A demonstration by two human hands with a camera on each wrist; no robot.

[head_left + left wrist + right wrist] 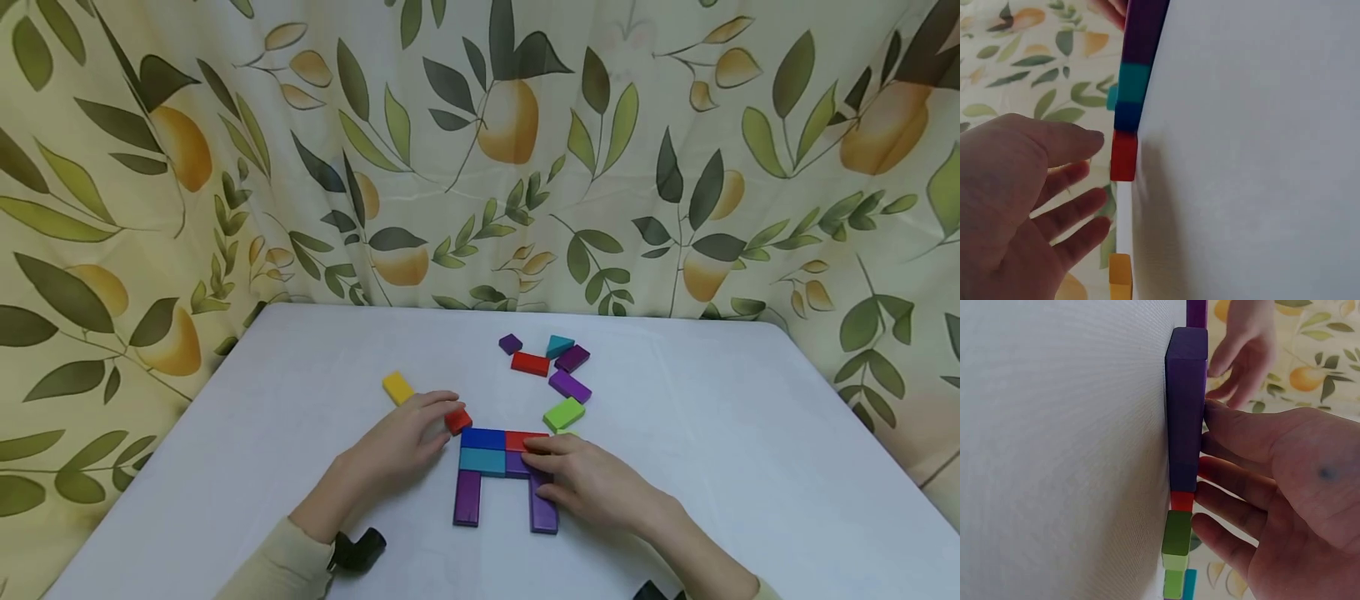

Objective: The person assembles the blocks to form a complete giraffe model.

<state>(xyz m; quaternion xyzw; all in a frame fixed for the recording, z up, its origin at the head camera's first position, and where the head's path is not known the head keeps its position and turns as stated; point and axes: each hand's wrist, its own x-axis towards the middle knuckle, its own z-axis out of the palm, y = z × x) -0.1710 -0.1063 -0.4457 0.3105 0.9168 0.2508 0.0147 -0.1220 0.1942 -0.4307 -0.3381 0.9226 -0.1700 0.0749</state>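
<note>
Flat coloured blocks lie joined on the white table: a blue block (pixel 482 438) beside a red one, a teal block (pixel 482 462) beside a purple one, and two purple legs, left (pixel 467 498) and right (pixel 543 515). My right hand (pixel 600 487) rests its fingertips on the right side of this figure, fingers extended. Partly hidden by my left hand (pixel 412 433), a small red block (pixel 457 421) sits at the figure's upper left corner. In the left wrist view the thumb and loose fingers are close to that red block (pixel 1124 156) without gripping it.
Behind the left hand lies a yellow block (pixel 397 387). Farther back are a green block (pixel 564 413), a purple block (pixel 570 386), a red block (pixel 530 364), a teal triangle (pixel 558 346) and other purple blocks. A patterned curtain (pixel 480 192) hangs beyond the table (pixel 337 333).
</note>
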